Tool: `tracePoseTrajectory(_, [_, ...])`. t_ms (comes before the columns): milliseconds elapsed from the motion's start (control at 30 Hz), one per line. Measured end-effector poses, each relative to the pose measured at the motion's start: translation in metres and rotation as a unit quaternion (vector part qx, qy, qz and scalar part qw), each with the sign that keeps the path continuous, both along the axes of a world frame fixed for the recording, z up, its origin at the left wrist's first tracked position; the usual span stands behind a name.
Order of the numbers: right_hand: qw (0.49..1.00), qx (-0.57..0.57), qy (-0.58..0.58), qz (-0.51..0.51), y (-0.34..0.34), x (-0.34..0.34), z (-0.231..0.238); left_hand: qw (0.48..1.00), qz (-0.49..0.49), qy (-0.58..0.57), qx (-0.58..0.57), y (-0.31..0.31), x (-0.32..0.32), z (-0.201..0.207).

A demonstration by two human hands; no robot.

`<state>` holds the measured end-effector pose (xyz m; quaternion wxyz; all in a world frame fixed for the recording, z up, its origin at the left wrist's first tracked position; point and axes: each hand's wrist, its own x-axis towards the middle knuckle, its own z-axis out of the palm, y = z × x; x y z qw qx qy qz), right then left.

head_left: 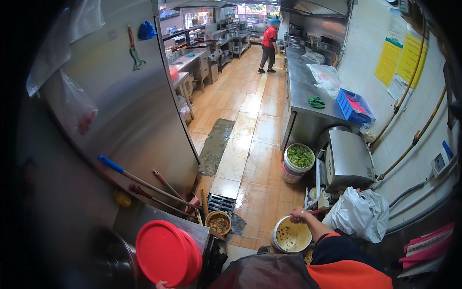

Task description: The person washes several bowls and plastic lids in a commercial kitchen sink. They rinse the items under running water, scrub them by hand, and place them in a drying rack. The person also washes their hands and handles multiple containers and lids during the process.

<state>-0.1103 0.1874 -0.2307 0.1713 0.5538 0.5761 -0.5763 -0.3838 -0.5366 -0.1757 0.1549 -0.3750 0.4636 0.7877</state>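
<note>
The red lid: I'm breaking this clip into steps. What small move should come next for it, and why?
Probably carry the red lid rightward toward the white bucket. The left hand holds the lid by its lower edge, off to the left, while the right hand grips the rim of the bucket, which stands open with scraps inside.

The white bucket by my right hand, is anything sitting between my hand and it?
Nothing visible does. The right hand is already at the far rim of the white bucket, which holds yellowish liquid with dark bits. The white plastic bag lies off to the right, not between them. The left hand touches the red lid.
</note>
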Motion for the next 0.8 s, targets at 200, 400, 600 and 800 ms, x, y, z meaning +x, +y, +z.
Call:
tracePoseTrajectory(200, [0.991,-0.103,-0.071,-0.050,-0.054,0.071,-0.032,0.998,-0.020,0.043,0.046,-0.043,0.019,-0.039])
tracePoseTrajectory(400, [0.993,-0.077,-0.080,-0.040,-0.077,0.097,-0.056,0.999,0.002,0.046,0.010,-0.020,0.031,-0.019])
tracePoseTrajectory(600, [0.983,-0.009,-0.001,0.181,-0.111,0.082,-0.015,0.976,0.084,0.189,0.068,0.028,0.085,0.023])
tracePoseTrajectory(800, [0.943,-0.126,0.267,0.154,-0.173,-0.058,0.127,0.989,0.032,0.107,0.094,0.106,0.062,0.065])
